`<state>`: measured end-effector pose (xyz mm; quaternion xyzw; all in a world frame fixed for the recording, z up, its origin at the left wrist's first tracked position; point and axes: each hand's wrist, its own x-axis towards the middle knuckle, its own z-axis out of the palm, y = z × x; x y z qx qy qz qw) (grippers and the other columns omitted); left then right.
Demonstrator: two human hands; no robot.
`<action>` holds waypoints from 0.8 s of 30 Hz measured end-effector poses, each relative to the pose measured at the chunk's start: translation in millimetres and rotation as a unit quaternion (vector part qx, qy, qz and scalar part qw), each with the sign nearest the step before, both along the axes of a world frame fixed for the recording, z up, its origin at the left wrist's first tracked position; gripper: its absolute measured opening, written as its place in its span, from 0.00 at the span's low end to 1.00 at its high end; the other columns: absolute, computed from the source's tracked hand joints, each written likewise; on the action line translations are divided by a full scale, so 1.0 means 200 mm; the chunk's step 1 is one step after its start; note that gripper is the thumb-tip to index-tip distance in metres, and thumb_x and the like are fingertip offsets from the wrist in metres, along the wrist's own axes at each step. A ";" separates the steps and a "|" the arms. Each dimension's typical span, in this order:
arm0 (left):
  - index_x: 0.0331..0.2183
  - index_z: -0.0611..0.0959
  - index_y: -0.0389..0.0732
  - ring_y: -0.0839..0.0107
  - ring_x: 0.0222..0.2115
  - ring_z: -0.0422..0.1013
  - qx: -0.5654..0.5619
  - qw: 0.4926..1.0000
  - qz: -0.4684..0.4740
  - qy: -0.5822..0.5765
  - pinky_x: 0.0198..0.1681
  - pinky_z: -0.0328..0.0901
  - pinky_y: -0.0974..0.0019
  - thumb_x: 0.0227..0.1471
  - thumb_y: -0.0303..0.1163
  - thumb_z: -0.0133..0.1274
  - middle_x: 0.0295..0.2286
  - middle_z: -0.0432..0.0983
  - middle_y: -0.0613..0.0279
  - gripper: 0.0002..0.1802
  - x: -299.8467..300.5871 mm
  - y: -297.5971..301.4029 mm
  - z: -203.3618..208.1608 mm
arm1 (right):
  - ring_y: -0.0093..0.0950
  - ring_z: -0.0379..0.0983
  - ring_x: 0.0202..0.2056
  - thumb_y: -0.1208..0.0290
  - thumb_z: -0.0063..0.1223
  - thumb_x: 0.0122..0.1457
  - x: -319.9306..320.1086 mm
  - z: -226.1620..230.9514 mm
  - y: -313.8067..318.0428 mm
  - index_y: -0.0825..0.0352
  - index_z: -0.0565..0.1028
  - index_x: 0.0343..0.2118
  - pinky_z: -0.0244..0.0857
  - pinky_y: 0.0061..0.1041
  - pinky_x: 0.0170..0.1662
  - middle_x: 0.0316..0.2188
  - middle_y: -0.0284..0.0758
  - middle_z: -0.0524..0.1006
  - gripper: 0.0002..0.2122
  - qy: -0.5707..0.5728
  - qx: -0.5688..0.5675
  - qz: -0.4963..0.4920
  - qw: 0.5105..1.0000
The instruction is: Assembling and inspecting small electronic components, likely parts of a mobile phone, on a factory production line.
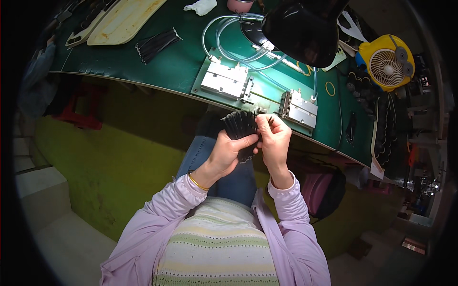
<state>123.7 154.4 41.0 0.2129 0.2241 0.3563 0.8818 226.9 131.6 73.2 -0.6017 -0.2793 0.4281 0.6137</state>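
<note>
Workshop, green workbench, two metal fixtures, looped clear tubing, black lamp

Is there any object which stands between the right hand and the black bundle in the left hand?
Nothing visible does. The right hand is close beside the black bundle that the left hand grips; the metal fixtures lie beyond, on the green table.

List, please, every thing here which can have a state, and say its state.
Left hand: closed around black strands
Right hand: fingertips pinched at the strands' edge
Black strands: gripped, fanned out at top
Second black bundle: lying on the green table
Desk lamp: tilted downward, apparently lit
Yellow fan: cannot tell whether running
</note>
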 end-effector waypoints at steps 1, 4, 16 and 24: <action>0.32 0.74 0.35 0.74 0.23 0.69 0.005 1.000 0.002 0.000 0.25 0.66 0.74 0.43 0.20 0.50 0.25 0.72 0.63 0.08 0.00 0.00 -0.01 | 0.11 0.57 0.08 0.68 0.48 0.53 -0.01 0.00 -0.01 0.71 0.73 0.21 0.50 0.11 0.08 0.11 0.27 0.67 0.11 0.000 0.000 0.001 1.000; 0.31 0.75 0.35 0.74 0.22 0.69 0.018 1.000 0.004 0.001 0.24 0.65 0.74 0.43 0.20 0.50 0.25 0.72 0.63 0.08 -0.01 -0.01 -0.01 | 0.11 0.56 0.08 0.69 0.47 0.54 -0.02 0.01 -0.01 0.71 0.74 0.24 0.50 0.11 0.09 0.11 0.27 0.67 0.10 -0.018 0.012 -0.011 1.000; 0.32 0.73 0.35 0.75 0.23 0.68 -0.019 0.999 0.017 0.043 0.25 0.65 0.74 0.44 0.20 0.49 0.25 0.71 0.63 0.08 0.02 -0.03 0.02 | 0.11 0.56 0.08 0.70 0.47 0.53 0.02 -0.04 -0.01 0.71 0.74 0.24 0.50 0.11 0.09 0.11 0.27 0.68 0.10 0.014 -0.007 -0.018 1.000; 0.33 0.73 0.35 0.75 0.23 0.69 -0.008 0.999 0.015 0.028 0.25 0.66 0.74 0.44 0.19 0.49 0.25 0.71 0.63 0.10 0.05 0.04 0.04 | 0.12 0.56 0.08 0.69 0.48 0.53 0.05 -0.04 0.05 0.71 0.73 0.21 0.48 0.11 0.08 0.11 0.27 0.68 0.10 0.010 -0.013 -0.015 1.000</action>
